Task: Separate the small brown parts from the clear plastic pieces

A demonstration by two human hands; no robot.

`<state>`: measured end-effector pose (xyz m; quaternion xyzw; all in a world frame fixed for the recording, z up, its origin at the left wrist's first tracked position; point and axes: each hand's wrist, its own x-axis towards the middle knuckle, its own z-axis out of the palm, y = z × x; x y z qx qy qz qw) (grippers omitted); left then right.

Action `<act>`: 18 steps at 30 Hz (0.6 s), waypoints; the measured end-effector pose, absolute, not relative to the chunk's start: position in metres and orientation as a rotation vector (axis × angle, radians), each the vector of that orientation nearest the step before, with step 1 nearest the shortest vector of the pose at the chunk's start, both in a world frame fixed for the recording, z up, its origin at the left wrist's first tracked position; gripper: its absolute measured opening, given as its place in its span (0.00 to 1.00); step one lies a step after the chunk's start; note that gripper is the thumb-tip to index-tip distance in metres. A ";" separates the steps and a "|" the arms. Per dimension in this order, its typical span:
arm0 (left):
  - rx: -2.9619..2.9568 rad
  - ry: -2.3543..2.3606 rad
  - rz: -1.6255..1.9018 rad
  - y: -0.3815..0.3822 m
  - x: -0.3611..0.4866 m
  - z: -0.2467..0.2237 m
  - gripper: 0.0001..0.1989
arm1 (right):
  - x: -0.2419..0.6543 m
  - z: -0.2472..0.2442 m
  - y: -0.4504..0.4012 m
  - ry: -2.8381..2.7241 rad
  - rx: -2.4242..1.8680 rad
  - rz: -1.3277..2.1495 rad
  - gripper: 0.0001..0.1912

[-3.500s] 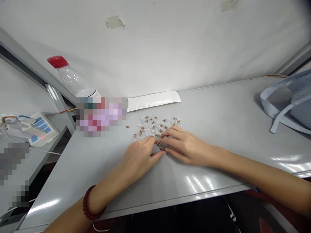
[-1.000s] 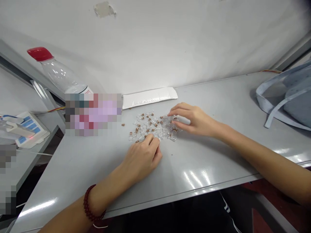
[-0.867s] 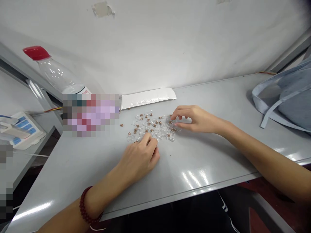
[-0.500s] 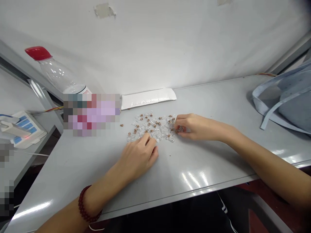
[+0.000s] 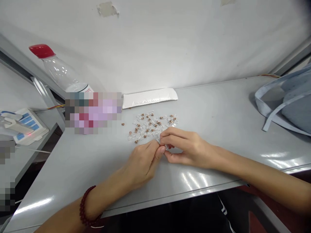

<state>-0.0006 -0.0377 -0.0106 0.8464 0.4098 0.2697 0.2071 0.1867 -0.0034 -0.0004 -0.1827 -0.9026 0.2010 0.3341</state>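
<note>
Many tiny clear glass bottles (image 5: 155, 124) with brown cork stoppers lie in a loose pile on the grey table (image 5: 211, 116). My left hand (image 5: 143, 161) and my right hand (image 5: 187, 145) meet at the near edge of this pile. Both are closed, thumbs against fingers, and their fingertips touch. Between them a bit of clear glass shows, a tiny bottle mostly hidden by the fingers. A lone cork stopper (image 5: 122, 124) sits apart, to the left of the pile.
Behind the pile a white padded envelope (image 5: 150, 97) lies by the wall. At the left stand a red-capped plastic bottle (image 5: 60, 72) and a blurred-out purple item (image 5: 102, 113). A white power strip (image 5: 29, 126) is farther left. A light blue bag (image 5: 291, 97) rests at the right.
My right hand has moved left and nearer from the pile's right side to meet my left hand. My left hand has shifted slightly right, and its fingers have closed at the tips.
</note>
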 end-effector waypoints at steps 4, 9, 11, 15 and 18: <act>2.384 1.254 0.783 -0.034 -0.007 -0.004 0.17 | 0.204 0.006 0.015 -2.551 -0.660 0.406 0.05; 2.788 1.398 0.493 -0.021 -0.021 -0.007 0.17 | 0.221 0.008 0.034 -2.716 -0.999 0.425 0.04; 2.881 1.446 0.349 -0.018 -0.024 -0.009 0.16 | 0.222 0.006 0.038 -2.701 -1.038 0.469 0.05; 2.897 1.562 0.155 -0.017 -0.022 -0.012 0.14 | 0.220 -0.006 0.044 -2.513 -1.147 0.374 0.09; 2.884 1.671 0.053 -0.018 -0.018 -0.015 0.14 | 0.218 -0.014 0.048 -2.470 -1.195 0.414 0.09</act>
